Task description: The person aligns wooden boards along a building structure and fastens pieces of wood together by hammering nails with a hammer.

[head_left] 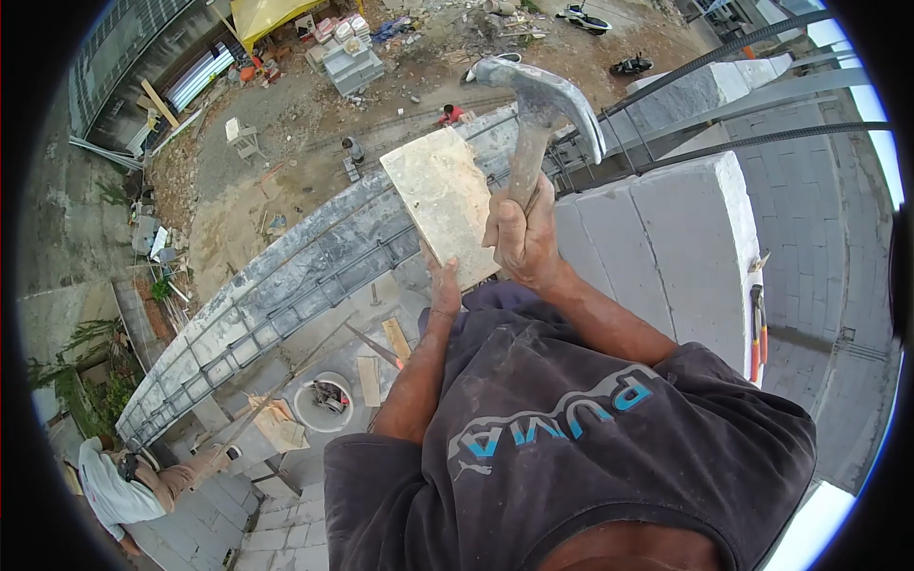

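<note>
A worn claw hammer [541,100] stands upright in my right hand [529,233], its metal head raised and its handle wrapped by my fingers. My left hand [442,281] grips the lower left edge of a pale rectangular board [440,195], with the thumb on its face. The board is tilted, with a rough, chipped right edge close to the hammer handle. Behind the board runs a long grey concrete ledge [324,238] with a rebar cage [314,293] along it.
A block wall [657,238] rises at the right, with red-handled pliers [758,328] at its edge. Rebar rods [733,141] project at the upper right. Below left are a round bucket [303,404] and a co-worker [119,490]. Other people are on the ground far below.
</note>
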Demonstrator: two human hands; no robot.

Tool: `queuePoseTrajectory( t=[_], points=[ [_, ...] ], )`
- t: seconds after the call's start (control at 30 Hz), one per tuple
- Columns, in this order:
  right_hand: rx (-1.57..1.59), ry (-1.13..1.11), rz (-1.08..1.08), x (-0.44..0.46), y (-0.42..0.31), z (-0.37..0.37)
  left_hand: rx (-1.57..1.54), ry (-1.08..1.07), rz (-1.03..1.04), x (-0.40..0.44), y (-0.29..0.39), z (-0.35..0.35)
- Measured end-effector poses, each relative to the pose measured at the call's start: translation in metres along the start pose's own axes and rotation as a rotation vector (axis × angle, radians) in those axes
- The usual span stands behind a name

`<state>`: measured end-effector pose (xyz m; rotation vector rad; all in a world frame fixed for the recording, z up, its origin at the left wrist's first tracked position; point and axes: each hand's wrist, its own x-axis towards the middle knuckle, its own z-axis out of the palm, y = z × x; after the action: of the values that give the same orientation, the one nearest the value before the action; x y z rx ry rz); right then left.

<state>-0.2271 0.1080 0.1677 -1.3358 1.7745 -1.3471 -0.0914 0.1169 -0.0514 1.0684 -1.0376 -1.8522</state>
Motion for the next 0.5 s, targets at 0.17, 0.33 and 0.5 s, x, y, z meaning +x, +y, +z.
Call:
queuePoseTrajectory(
  t=[0.17, 0.33, 0.5],
  points=[
    [-0.450, -0.324, 0.241, -0.023, 0.073, 0.024, 0.043, -0.015, -0.020, -0.004, 0.012, 0.003],
    [-0.274, -0.119, 0.133, -0.001, -0.001, 0.005, 0.034, -0.021, 0.013, -0.002, 0.010, -0.001],
    [-0.102, -0.035, 0.106, -0.019, 0.050, 0.018, 0.041, -0.021, -0.041, -0.009, 0.018, 0.000]
  ],
)
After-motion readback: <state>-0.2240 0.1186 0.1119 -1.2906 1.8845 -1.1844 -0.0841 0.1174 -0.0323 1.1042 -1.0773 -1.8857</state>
